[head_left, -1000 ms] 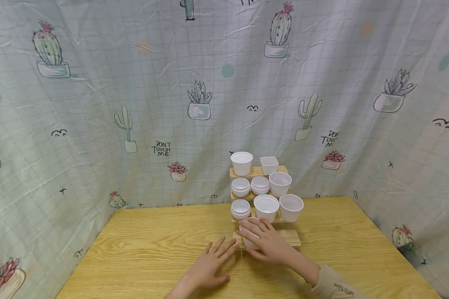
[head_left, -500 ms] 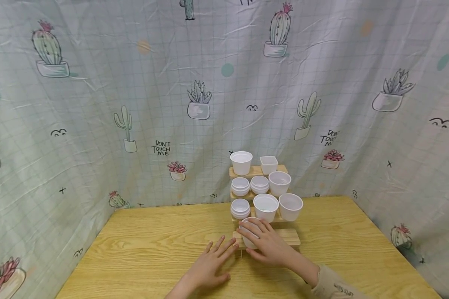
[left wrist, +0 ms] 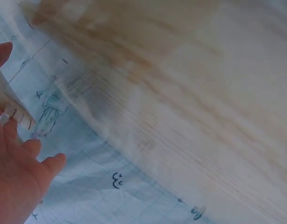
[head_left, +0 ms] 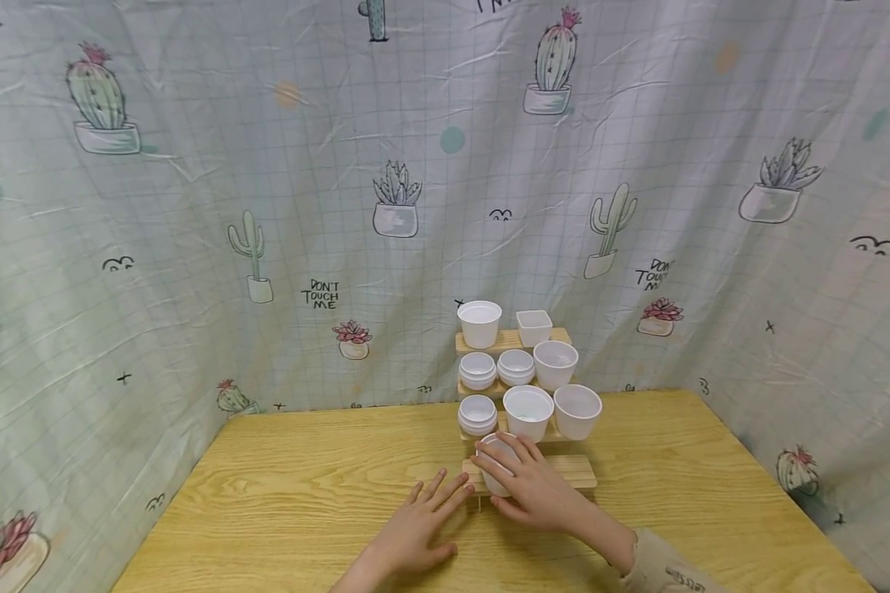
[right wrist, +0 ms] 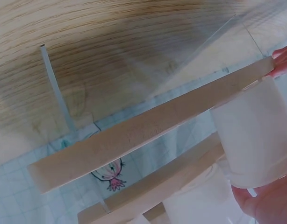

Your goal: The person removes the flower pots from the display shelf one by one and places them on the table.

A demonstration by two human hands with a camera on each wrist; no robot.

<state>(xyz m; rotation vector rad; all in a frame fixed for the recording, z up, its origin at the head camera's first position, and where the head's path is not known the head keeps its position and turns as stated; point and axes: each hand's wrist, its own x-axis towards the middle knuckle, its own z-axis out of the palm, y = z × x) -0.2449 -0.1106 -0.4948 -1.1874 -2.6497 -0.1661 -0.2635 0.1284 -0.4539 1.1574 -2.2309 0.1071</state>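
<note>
A tiered wooden stand (head_left: 577, 471) bears white plastic cups on its steps. My right hand (head_left: 537, 494) grips a white cup (right wrist: 253, 135) at the left part of the lowest step, its fingers laid over the rim and its thumb low on the near side. In the right wrist view the same right hand (right wrist: 274, 203) shows at the cup's rim. With fingers spread, my left hand (head_left: 419, 527) lies at the left end of the lowest step, fingertips against or close to it. The left wrist view has that left hand (left wrist: 22, 172) at its edge.
Behind the held cup stand a small round jar (head_left: 478, 416) and a larger cup (head_left: 528, 416), with another cup (head_left: 578, 414) on the right. Higher up are several more, including a square cup (head_left: 534, 328). The wooden table (head_left: 304, 494) meets a cactus-print curtain (head_left: 304, 165).
The cup under my right hand has tilted or shifted very slightly toward me. Both hands are otherwise almost still.
</note>
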